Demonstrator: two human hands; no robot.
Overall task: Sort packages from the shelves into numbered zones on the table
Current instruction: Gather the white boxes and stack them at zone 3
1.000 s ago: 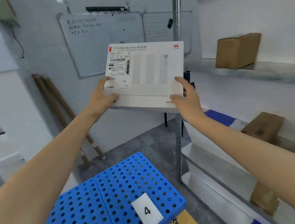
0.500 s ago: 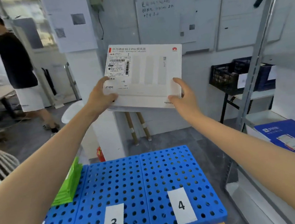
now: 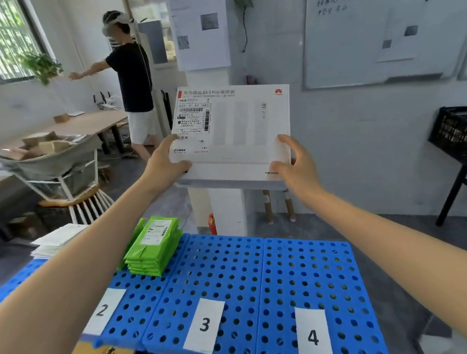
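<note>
Since the blue perforated table (image 3: 229, 268) takes up most of the lower view, start there: it's panels set side by side, each one a numbered zone. High on the right wall hangs a whiteboard (image 3: 384, 26) with scribbles too blurry to read. Back left, a person in a black tee (image 3: 132, 77) stands by a wooden desk with one arm stretched out.

The white box (image 3: 239, 135) is up in the air, over the far edge of the table and well clear of it. Its printed face and shipping label are tilted toward the camera.

A stack of green packages (image 3: 155, 245) lies at the far end of the panel marked 2, and a pile of white envelopes (image 3: 55, 241) lies further left.

Both hands are clamped on the box. The left hand (image 3: 163, 165) grips the lower-left corner with the thumb on the label side. The right hand (image 3: 295, 163) grips the lower-right corner, thumb on the front too.

Smallest bits are the white cards along the near edge — 2 (image 3: 103, 310), 3 (image 3: 205, 324) and 4 (image 3: 313, 337).
</note>
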